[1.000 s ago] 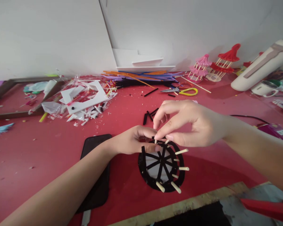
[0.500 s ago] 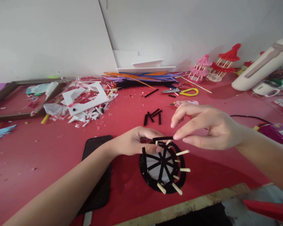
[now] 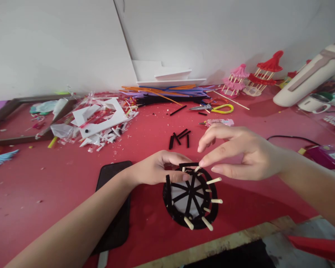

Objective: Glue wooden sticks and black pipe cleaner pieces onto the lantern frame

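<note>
My left hand (image 3: pixel 155 169) grips the far left rim of a round black wheel-like base (image 3: pixel 214 212), thumb over the top and the other fingers hidden behind. Black spokes cross its white disc, and several pale sticks (image 3: pixel 213 181) stand up from the rim. Across two far sticks lies a short black pipe cleaner piece (image 3: pixel 188 164). My right hand (image 3: pixel 244 152) is open, its index fingertip touching the right end of that piece, its thumb apart. Another black piece (image 3: pixel 168 186) rises at the base's left side. Several loose black pieces (image 3: pixel 181 136) lie beyond.
Scissors (image 3: pixel 223 108), a pink-handled tool (image 3: pixel 219 123) and bundled pipe cleaners (image 3: pixel 167 93) lie farther back. White scraps (image 3: pixel 100 123) heap at left, a black phone (image 3: pixel 114 223) near my left forearm. Small pink (image 3: pixel 236 82) and red (image 3: pixel 268 72) towers stand by a white bottle (image 3: pixel 304 78).
My right hand has moved right from the far sticks and its thumb and index have parted. The black pipe cleaner piece there is now uncovered. My left hand keeps its hold.
</note>
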